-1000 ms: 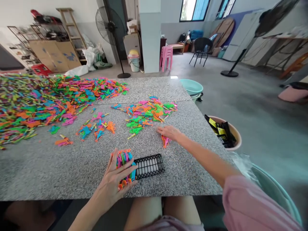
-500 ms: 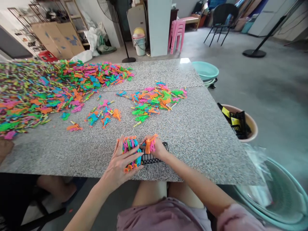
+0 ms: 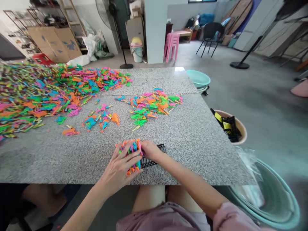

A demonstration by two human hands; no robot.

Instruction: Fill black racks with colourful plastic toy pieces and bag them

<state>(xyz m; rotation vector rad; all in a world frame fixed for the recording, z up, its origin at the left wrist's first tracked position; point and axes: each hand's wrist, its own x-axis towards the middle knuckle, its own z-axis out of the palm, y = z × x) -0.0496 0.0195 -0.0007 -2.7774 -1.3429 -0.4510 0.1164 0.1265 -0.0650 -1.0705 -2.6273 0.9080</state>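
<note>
A black plastic lattice tray (image 3: 148, 162) lies near the front edge of the table. A packed row of small plastic toy pieces (image 3: 132, 148) in orange, blue, green and pink stands at its left part. My left hand (image 3: 119, 164) rests over this row with fingers stretched out and spread, touching the pieces. My right hand (image 3: 150, 150) is closed at the row's right end, pinching an orange and pink toy piece (image 3: 139, 144) against it. The right fingertips are partly hidden. The tray's right part shows bare lattice beneath and beyond my right wrist.
Loose toy pieces (image 3: 154, 104) lie in a heap ahead, with a smaller cluster (image 3: 101, 120) to its left. A large pile (image 3: 48, 93) covers the far left of the speckled table (image 3: 192, 144). On the right stand a basin of black trays (image 3: 228, 126) and green baskets (image 3: 276, 192).
My right hand has moved slightly left and down, bringing the orange and pink toy piece to the row's right end. My left hand stays over the row. The camera view has shifted a little.
</note>
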